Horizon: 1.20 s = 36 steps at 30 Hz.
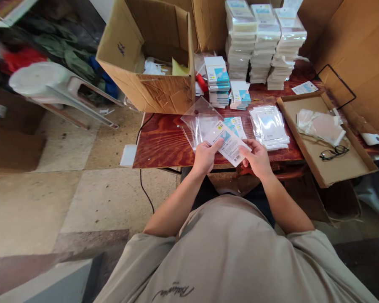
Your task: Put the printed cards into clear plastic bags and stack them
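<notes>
Between my two hands is a printed card (229, 148), white with a blue picture, small text and a barcode, tilted over the table's front edge. My left hand (206, 156) pinches its left side with the thumb on top. On its lower right corner, my right hand (256, 158) closes with thumb and fingers. Clear plastic sleeves (198, 122) lie just beyond my left hand. Partly hidden behind the held card are more blue-and-white cards (236, 125). To the right of them rests a pile of clear sleeves with white cards inside (268, 126).
A large open cardboard box (161, 92) stands at the left on the red wooden table (158, 143). Tall stacks of packs (240, 46) and shorter card stacks (217, 80) fill the back. A shallow cardboard tray (344, 172) at the right holds eyeglasses (334, 153). A white stool (47, 82) stands left.
</notes>
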Motion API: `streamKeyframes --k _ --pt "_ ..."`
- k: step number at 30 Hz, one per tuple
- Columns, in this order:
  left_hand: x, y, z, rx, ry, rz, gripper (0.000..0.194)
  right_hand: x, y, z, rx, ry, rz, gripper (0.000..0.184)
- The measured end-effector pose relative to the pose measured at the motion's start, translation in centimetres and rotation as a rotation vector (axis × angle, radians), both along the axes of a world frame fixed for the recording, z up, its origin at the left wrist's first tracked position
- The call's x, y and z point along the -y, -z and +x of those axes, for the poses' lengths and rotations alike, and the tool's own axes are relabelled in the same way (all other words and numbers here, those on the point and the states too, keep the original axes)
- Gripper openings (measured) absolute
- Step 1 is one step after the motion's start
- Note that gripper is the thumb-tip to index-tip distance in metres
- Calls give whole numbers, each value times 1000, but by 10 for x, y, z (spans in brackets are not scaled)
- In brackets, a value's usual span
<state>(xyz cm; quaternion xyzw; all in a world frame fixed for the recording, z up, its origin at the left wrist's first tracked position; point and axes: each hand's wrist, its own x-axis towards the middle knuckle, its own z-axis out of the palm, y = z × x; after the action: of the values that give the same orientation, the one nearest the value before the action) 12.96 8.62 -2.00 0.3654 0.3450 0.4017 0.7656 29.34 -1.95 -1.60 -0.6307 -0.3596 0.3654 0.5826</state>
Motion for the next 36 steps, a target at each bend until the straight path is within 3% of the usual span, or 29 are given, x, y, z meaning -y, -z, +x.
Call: streamKeyframes --k 4,9,13,16,22,25,28,32,36 --pt "-1 -2 -3 23 -53 -9 55 8 3 -6 -287 -141 3 49" --pt "5 -8 -5 12 7 24 52 5 8 -19 -278 -19 54 55" --pt "-8 -16 -10 -75 -138 83 44 4 8 -24 -314 -34 13 54" --pt "-20 -20 -14 -118 -252 102 42 7 2 -27 -304 40 -24 56" --pt "-3 -7 -1 -38 -333 148 44 -1 -8 -42 -262 135 -10 54" --pt "9 1 3 -16 -304 148 48 -5 -7 -51 -300 161 25 52" --pt "10 0 -1 -10 -273 112 50 -5 -5 -57 -333 141 10 53" --pt "7 -4 -7 -8 -326 146 49 -5 -1 -60 -316 153 -3 55" --pt "16 4 -4 -56 -283 138 50 -10 1 -53 -228 80 -26 55"
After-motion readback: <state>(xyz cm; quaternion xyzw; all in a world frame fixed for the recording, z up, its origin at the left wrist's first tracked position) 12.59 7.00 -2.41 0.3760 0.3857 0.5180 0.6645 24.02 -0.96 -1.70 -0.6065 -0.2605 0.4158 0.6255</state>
